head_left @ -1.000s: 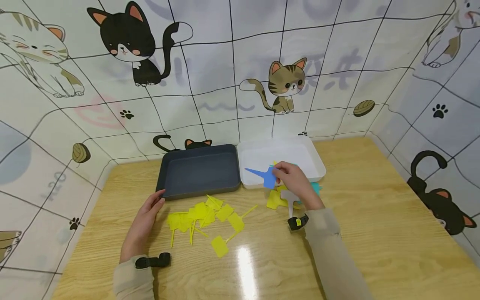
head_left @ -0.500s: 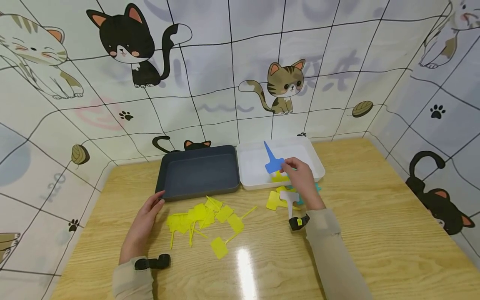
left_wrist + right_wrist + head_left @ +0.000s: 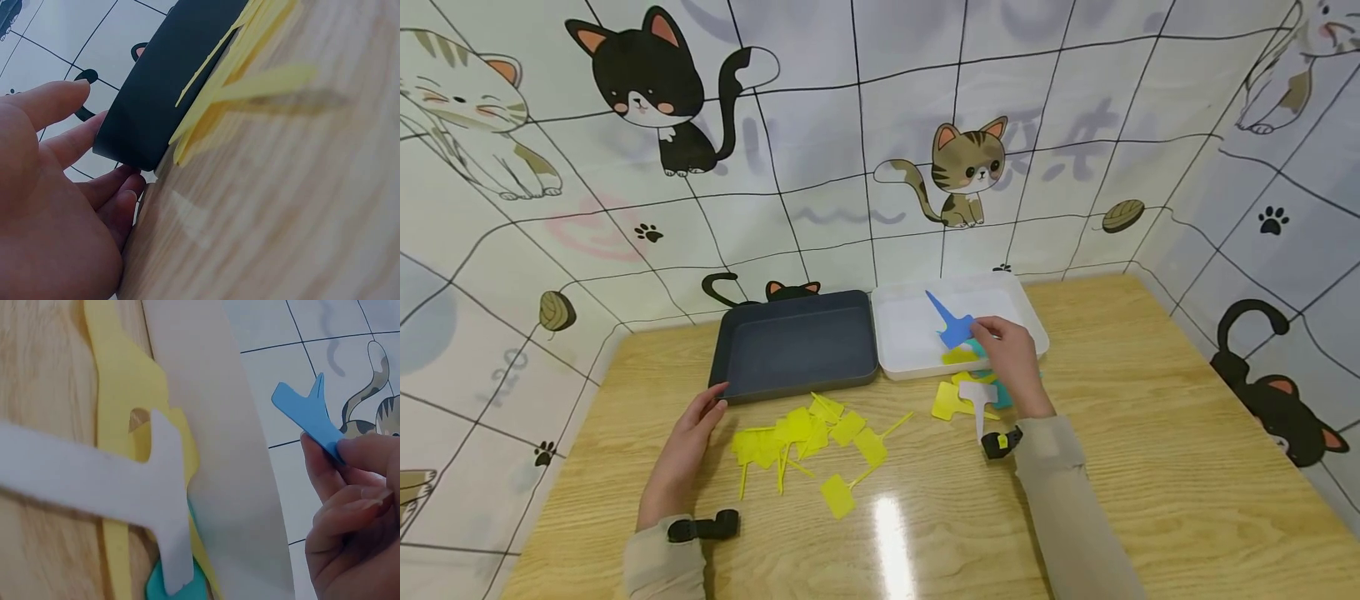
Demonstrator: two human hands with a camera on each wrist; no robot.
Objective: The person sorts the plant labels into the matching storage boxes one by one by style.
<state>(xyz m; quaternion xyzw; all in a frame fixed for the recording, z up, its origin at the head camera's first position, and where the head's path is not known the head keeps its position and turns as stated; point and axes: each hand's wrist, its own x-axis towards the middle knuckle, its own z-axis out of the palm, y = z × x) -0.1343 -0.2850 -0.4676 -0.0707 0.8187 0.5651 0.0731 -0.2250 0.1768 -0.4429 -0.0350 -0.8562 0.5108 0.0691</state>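
Observation:
Between thumb and fingers my right hand pinches a blue T-shaped plant label by its wide head, over the white tray. Its pointed stem slants up and left. Yellow and teal labels lie inside that tray. My left hand rests at the near left corner of the dark grey tray; in the left wrist view its fingers touch the tray's side, lying fairly straight. Just in front of the white tray is a small pile with a white T-shaped label on top.
Several yellow square-headed labels are spread on the wooden table in front of the dark tray. A single yellow label lies nearer the front. A cat-printed wall covering stands close behind both trays.
My right hand has raised the blue label over the white tray, its stem turning from leftward to up-left, then dipped slightly. The left hand stays at the dark tray.

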